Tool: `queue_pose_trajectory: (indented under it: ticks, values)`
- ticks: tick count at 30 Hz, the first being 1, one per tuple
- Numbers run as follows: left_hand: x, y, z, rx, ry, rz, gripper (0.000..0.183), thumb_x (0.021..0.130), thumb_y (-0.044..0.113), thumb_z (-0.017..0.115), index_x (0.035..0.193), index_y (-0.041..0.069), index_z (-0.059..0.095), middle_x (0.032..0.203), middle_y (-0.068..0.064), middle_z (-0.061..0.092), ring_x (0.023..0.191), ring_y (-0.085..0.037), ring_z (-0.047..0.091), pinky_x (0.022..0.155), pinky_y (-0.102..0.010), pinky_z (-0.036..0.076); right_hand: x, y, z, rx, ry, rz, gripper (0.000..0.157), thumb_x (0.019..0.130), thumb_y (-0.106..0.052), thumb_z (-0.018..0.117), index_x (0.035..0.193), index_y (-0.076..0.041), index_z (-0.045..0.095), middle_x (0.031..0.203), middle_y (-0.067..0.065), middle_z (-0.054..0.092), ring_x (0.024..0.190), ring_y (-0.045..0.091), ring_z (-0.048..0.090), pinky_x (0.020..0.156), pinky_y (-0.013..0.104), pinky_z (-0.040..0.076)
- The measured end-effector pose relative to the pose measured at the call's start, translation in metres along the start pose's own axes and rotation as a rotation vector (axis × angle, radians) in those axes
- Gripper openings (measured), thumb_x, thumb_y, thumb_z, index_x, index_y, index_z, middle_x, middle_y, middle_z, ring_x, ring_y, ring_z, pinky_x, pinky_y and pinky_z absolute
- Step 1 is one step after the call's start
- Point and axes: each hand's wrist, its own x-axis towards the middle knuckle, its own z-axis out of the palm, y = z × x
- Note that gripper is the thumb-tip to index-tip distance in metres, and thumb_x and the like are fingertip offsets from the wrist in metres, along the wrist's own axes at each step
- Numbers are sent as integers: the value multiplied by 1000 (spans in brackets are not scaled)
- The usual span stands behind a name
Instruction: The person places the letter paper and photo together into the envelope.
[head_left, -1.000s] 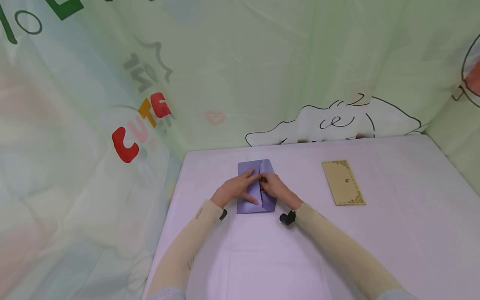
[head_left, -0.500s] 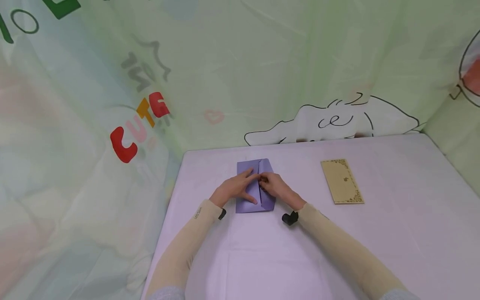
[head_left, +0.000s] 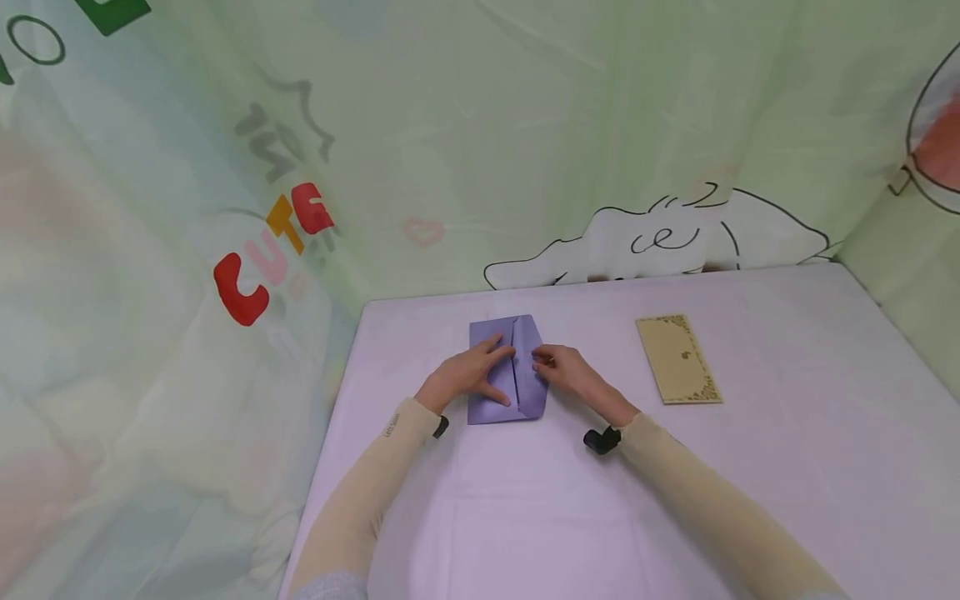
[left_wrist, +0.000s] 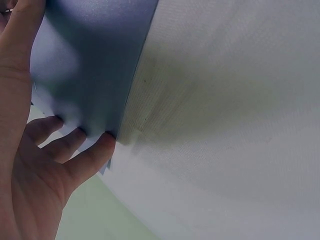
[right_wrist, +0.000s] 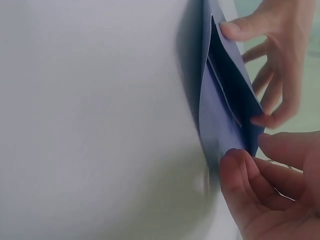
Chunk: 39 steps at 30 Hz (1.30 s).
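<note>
A purple envelope (head_left: 485,411) lies on the table with its flap (head_left: 529,392) folded out to the right. In the right wrist view the envelope's mouth (right_wrist: 227,65) gapes. My left hand (head_left: 470,372) rests on the envelope's body, fingers and thumb spread; the left wrist view shows its fingertips (left_wrist: 109,139) at the envelope's edge. My right hand (head_left: 566,369) is at the flap's outer side, fingers bent, with thumb and forefinger apart and nothing seen pinched between them. From the right wrist, its fingertips (right_wrist: 232,159) overlap the near end of the flap.
A tan card (head_left: 678,367) with ornate brown corners lies to the right of the envelope. The pale pink table cloth (head_left: 555,517) spreads around both. A printed curtain (head_left: 450,150) hangs behind and on the left side.
My right hand has drawn back to the right, from the envelope's mouth to the flap's outer edge. The left hand stays on the envelope, and the head view has shifted slightly.
</note>
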Motion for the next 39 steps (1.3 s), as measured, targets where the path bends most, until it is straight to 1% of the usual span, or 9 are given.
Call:
queue_pose_trajectory:
  ticks: [2, 4, 10, 18, 24, 30, 36, 39]
  values:
    - [-1, 1, -1, -7, -1, -6, 100, 73, 67, 77, 155, 28, 35, 168, -16, 18, 152, -29, 29, 118, -41, 37, -5, 3, -4, 11, 8, 2, 37, 99, -12, 60, 128, 10, 60, 117, 25, 69, 107, 36, 67, 92, 48, 55]
    - [-2, 1, -1, -6, -2, -8, 100, 73, 67, 78, 154, 28, 35, 168, -16, 18, 153, -30, 29, 118, -41, 37, -9, 6, -6, 15, 22, 0, 36, 98, -12, 61, 126, 11, 61, 113, 25, 70, 104, 36, 67, 91, 48, 55]
    - [-1, 0, -1, -5, -10, -7, 100, 73, 67, 78, 154, 29, 35, 167, -17, 19, 152, -30, 29, 118, -42, 37, -17, 17, -8, 6, 50, -2, 34, 97, -11, 62, 123, 11, 62, 104, 23, 71, 97, 35, 68, 87, 48, 55]
    - [-2, -1, 0, -22, 8, 25, 98, 72, 65, 80, 152, 26, 37, 166, -21, 21, 152, -33, 30, 118, -44, 37, -27, 23, -21, 9, 65, 45, 36, 97, -12, 63, 125, 9, 62, 104, 22, 71, 98, 37, 68, 90, 50, 54]
    - [-2, -2, 0, -28, 5, 17, 98, 73, 66, 79, 152, 28, 37, 167, -19, 19, 152, -32, 29, 119, -42, 36, -34, 26, -30, -4, 72, 74, 36, 98, -14, 63, 125, 9, 62, 103, 21, 70, 98, 36, 67, 90, 50, 54]
    - [-1, -3, 1, -30, 11, 24, 98, 72, 66, 79, 152, 28, 37, 167, -19, 19, 152, -32, 29, 118, -43, 37, -41, 34, -37, -16, 73, 102, 37, 99, -15, 62, 127, 9, 61, 106, 22, 70, 99, 36, 66, 91, 51, 53]
    - [0, -2, 2, -21, 12, 28, 98, 72, 66, 79, 152, 27, 37, 167, -19, 19, 152, -32, 29, 118, -42, 36, -48, 42, -47, -38, 99, 103, 37, 99, -16, 62, 126, 9, 61, 105, 23, 69, 98, 37, 65, 90, 51, 53]
    - [0, -2, 2, -25, 8, 29, 98, 73, 65, 79, 152, 27, 37, 167, -19, 19, 152, -32, 28, 119, -42, 36, -51, 48, -53, -52, 112, 118, 37, 99, -16, 62, 127, 9, 60, 107, 23, 69, 99, 36, 65, 90, 51, 53]
